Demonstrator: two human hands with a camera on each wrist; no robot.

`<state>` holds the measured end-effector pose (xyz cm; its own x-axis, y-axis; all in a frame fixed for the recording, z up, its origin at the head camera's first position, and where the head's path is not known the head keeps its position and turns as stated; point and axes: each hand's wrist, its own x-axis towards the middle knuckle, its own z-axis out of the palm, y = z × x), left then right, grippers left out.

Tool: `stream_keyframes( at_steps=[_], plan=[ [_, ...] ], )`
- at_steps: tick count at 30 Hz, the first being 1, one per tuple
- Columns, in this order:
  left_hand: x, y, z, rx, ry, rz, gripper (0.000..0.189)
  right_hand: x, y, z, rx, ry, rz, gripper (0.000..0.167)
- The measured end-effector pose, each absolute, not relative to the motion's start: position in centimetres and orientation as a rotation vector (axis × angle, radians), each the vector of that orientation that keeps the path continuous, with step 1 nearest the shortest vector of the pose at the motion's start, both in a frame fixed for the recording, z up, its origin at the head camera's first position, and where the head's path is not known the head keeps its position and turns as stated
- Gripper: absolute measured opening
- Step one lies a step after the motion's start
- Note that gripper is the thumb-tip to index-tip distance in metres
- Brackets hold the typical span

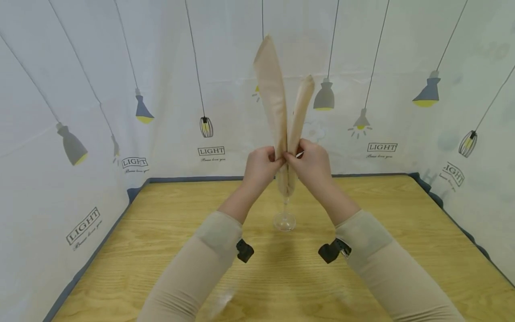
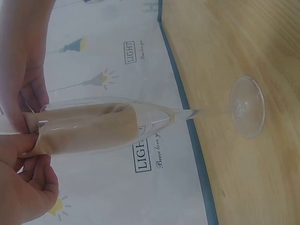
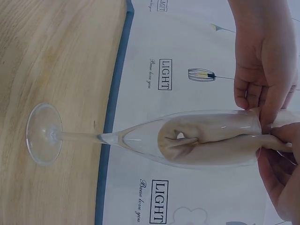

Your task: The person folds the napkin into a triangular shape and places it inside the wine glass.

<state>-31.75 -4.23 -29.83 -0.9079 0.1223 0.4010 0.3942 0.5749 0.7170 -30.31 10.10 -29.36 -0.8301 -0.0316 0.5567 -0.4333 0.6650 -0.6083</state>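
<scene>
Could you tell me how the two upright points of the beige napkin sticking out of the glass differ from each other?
The left point rises clearly higher than the right point. The left point is also broader, while the right point looks narrower. The left point leans left and the right point leans right, so they spread in a V. Both belong to the same napkin, tucked into the flute glass, and are pinched at the rim by the left hand and right hand.

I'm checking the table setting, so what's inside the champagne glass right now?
A folded beige napkin fills the upper bowl of the glass, its two points rising above the rim. The narrow bottom holds nothing. The left hand and right hand cover the rim.
</scene>
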Motion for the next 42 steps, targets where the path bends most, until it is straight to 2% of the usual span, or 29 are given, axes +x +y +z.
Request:
stream_keyframes(
  at_steps=[20, 25, 33, 42],
  plan=[
    [-31.7, -4.8, -30.2, -0.522, -2.539, -1.325, 0.024, -29.9, 9.8, -29.8, 0.298, -2.410, 1.041, 0.023],
    [-31.2, -5.1, -30.5, -0.546, -2.589, -1.380, 0.036, -29.8, 9.8, -29.8, 0.287, -2.415, 1.056, 0.022],
    [-30.9, -4.7, -31.7, -0.583, -2.554, -1.415, 0.067, -29.7, 9.9, -29.9, 0.280, -2.391, 1.090, 0.022],
    [-31.1, -4.5, -31.8, -0.552, -2.574, -1.370, 0.064, -29.8, 9.8, -30.4, 0.269, -2.324, 1.103, 0.023]
  ],
)
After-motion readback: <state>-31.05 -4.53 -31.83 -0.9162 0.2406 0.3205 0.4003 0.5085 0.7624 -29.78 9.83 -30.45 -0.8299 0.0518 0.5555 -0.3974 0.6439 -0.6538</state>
